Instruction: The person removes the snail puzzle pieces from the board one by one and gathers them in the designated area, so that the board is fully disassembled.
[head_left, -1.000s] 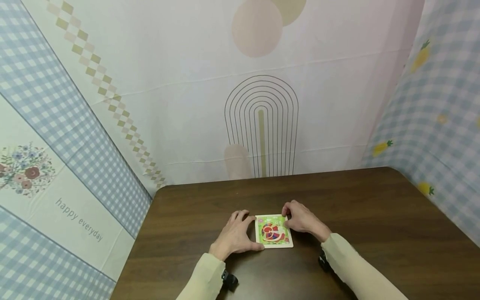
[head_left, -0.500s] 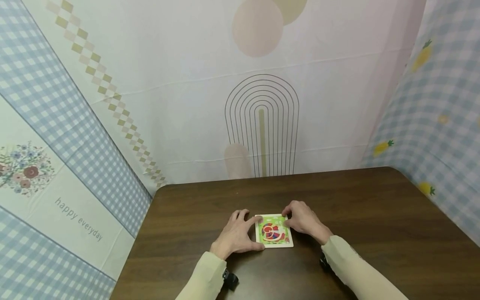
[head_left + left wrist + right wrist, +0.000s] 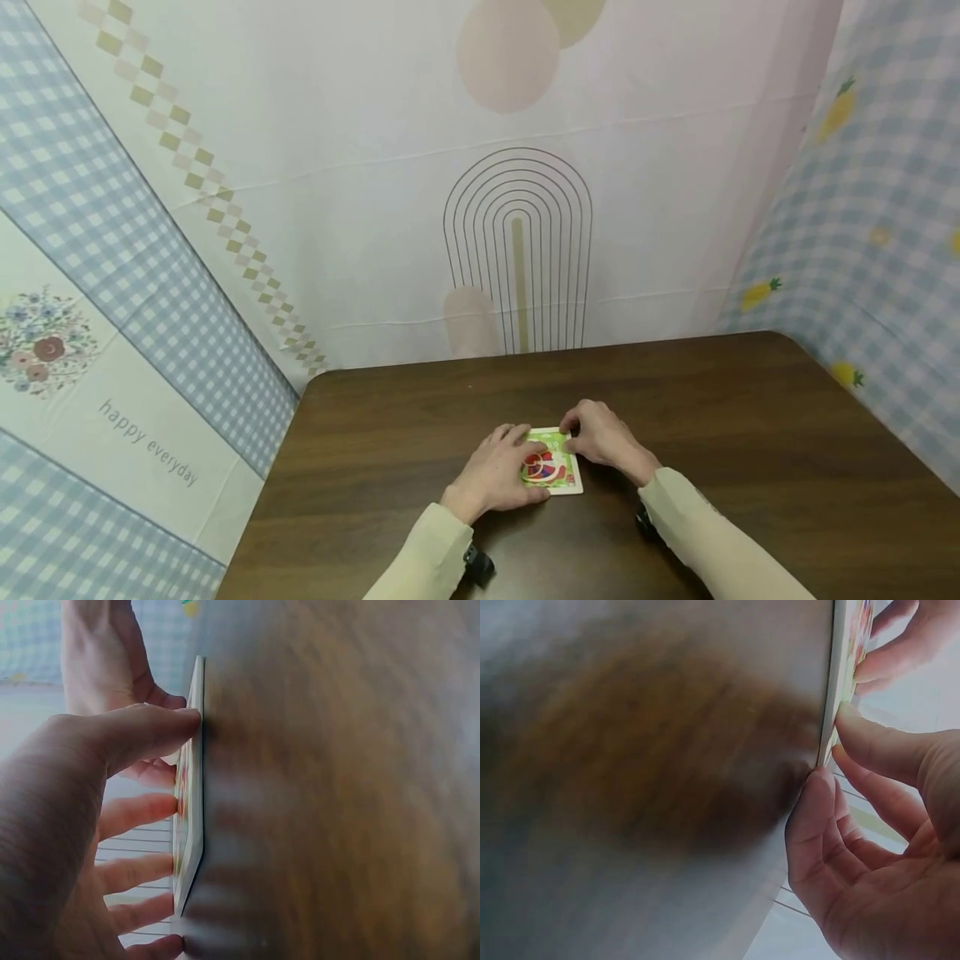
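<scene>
Flat on the table (image 3: pixel 360 467), the thin board (image 3: pixel 567 469) looks light and stiff, probably best held by its edges, as the right grip (image 3: pixel 606 435) pinches its far right corner while the left grip (image 3: pixel 497 475) touches it, fingers apart.

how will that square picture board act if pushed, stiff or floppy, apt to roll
The square board is probably stiff, as its edge looks straight in the left wrist view. Being thin and flat, it would likely slide across the table rather than roll.
</scene>
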Tool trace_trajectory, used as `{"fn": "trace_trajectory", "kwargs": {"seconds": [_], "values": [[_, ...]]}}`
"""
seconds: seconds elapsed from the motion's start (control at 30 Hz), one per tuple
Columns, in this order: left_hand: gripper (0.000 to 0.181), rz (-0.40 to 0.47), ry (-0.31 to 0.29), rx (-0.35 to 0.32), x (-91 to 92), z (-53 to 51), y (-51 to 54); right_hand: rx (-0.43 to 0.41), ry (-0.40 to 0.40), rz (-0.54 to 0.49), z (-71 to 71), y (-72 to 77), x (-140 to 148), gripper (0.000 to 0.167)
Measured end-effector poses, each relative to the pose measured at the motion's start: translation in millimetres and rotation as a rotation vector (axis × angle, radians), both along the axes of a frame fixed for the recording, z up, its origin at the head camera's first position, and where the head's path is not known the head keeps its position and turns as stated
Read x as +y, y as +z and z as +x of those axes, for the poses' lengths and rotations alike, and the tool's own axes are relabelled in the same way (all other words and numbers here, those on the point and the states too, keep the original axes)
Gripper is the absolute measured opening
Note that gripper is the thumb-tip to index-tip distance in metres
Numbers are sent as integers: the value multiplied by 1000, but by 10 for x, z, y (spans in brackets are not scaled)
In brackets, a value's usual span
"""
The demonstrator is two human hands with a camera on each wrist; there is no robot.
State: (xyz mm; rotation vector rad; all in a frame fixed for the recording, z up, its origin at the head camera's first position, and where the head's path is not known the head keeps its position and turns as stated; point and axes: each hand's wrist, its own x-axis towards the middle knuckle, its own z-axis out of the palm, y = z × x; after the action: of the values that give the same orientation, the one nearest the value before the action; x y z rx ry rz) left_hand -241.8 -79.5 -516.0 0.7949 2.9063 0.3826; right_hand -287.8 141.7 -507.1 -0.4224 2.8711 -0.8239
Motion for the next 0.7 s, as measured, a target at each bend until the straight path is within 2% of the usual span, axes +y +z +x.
{"fn": "trace_trajectory", "kwargs": {"seconds": [0.2, 0.47, 0.7], "values": [[72, 22, 5, -4, -11, -15, 2, -47, 18, -23, -39, 18, 4, 15], [71, 138, 19, -59, -37, -80, -74, -87, 62, -44, -80, 7, 35, 19], [65, 180, 54, -48, -15, -85, -110, -89, 74, -30, -91, -13, 27, 19]]}}
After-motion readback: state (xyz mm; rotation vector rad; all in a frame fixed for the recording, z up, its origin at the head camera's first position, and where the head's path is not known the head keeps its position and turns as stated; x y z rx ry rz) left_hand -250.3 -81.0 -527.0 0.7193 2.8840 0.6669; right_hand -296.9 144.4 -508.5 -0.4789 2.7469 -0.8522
